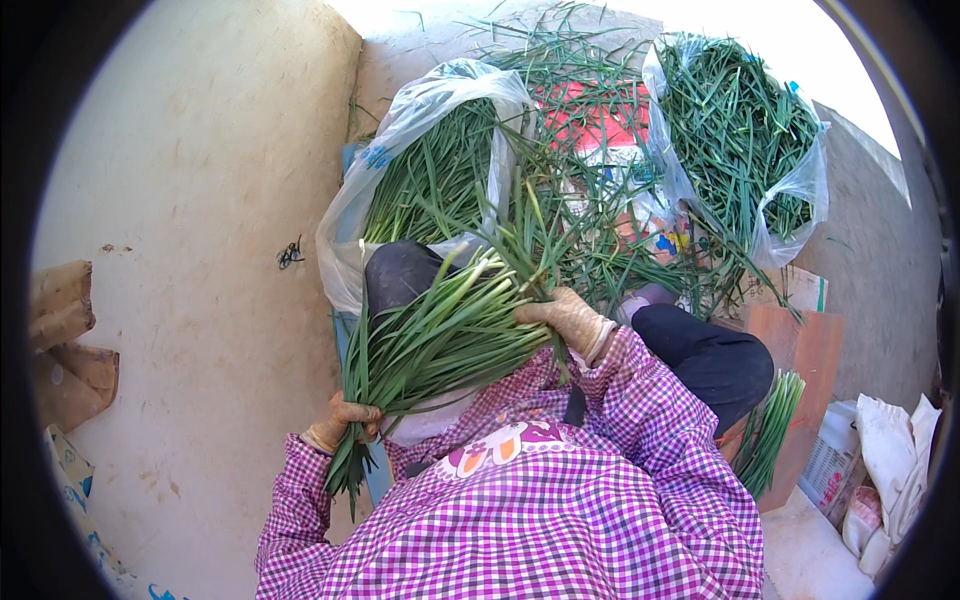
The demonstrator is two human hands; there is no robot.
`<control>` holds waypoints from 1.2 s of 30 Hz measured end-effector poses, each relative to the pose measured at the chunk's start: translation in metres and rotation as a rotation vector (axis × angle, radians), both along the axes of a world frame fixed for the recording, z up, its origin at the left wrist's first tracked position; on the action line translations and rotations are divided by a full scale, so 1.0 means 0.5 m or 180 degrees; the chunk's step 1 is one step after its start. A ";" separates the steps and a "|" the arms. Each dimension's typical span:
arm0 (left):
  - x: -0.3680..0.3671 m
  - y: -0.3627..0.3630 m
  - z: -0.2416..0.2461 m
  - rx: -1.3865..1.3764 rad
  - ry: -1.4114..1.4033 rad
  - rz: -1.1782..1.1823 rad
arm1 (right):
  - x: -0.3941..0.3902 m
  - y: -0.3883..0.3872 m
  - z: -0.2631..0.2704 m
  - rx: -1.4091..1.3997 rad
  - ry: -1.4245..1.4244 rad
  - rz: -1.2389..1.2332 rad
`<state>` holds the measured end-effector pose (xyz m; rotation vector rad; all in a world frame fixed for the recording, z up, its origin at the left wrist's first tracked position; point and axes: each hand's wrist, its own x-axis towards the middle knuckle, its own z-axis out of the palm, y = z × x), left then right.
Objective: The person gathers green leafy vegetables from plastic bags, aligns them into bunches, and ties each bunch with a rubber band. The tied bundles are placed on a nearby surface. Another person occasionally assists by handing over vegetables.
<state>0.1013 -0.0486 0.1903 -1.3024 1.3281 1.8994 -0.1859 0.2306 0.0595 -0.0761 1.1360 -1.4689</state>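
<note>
A thick bundle of green garlic chives lies slantwise across my lap, its pale stem ends up and to the right. My left hand, in a soiled glove, is closed around the leafy end at the lower left. On the other side my right hand, gloved too, grips a smaller tuft of loose leaves beside the bundle's stems. Its fingertips are partly hidden by the leaves. Just beyond my knee, a clear plastic bag holds long chives lying lengthwise.
A second plastic bag at the upper right is full of tangled leaves. Loose leaves cover a red printed sack between the bags. A neat chive bunch rests by a brown board at right. A pale wall rises at left.
</note>
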 end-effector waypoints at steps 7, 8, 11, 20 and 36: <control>0.004 -0.017 -0.018 0.0099 0.0026 -0.0139 | -0.087 0.033 0.049 0.0739 0.0839 -0.0136; 0.001 -0.018 -0.016 0.0141 0.0076 -0.0164 | -0.077 0.016 0.071 0.0978 0.1459 0.0493; -0.005 -0.020 -0.008 0.0126 0.0043 -0.0189 | -0.027 -0.070 0.086 0.0737 0.3065 0.1202; 0.009 -0.020 -0.015 0.0255 -0.0034 -0.0132 | -0.121 -0.016 0.035 0.1006 0.1284 -0.0324; 0.034 -0.010 0.003 0.0106 0.0121 -0.0036 | -0.099 -0.004 0.072 0.0822 0.0938 -0.0290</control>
